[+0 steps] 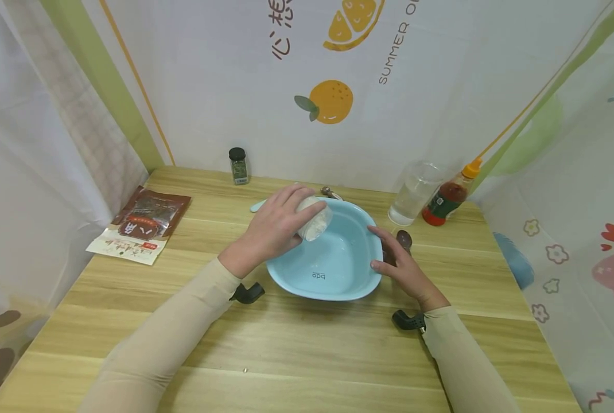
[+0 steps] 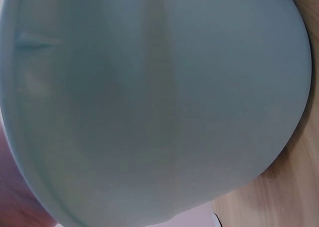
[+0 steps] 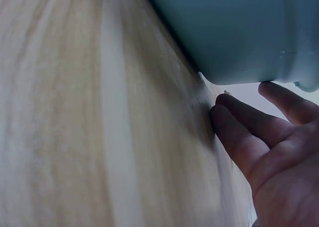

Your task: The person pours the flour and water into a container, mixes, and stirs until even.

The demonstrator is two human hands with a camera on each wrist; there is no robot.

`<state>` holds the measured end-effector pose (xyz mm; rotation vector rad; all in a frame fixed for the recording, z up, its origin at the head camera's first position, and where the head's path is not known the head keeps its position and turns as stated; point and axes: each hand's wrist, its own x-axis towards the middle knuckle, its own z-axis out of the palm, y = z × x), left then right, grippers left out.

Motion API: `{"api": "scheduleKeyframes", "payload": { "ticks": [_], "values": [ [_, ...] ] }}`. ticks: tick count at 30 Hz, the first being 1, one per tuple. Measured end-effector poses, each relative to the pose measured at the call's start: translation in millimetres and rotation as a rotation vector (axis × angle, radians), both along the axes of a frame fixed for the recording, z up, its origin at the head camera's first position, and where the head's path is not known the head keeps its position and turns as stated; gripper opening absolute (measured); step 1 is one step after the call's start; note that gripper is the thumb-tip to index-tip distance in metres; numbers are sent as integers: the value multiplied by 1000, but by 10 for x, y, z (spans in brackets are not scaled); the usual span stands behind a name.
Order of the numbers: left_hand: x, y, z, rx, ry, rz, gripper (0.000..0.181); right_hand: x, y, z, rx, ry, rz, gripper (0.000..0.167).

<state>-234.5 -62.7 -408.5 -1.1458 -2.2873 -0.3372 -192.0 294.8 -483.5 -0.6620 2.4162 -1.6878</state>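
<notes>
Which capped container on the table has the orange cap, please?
The red, green-labelled plastic bottle beside the tall clear cup; the small clear spice jar is black-capped.

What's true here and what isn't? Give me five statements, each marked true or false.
1. The left hand holds a cup tilted over the basin. True.
2. The packet lies right of the basin. False: it lies left.
3. The bottle stands right of the glass. True.
4. The right hand grips the bottle. False: it is at the basin's side.
5. The jar has a yellow lid. False: its lid is black.
</notes>
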Motion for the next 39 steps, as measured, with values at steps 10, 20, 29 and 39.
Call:
{"api": "scheduleKeyframes", "payload": {
  "ticks": [10,20,29,39],
  "values": [
    [9,8,-3,-5,18,-3,79,15,-7,1,-9,-8,-2,79],
    [11,15,-12,-12,32,-6,74,19,-13,-2,-15,-9,-6,77],
    [10,8,-16,-19,43,-3,75,1,-5,-2,-1,-3,-6,77],
    [-10,-11,-22,35,-33,32,85,4,-3,11,-1,0,-3,77]
  ]
}}
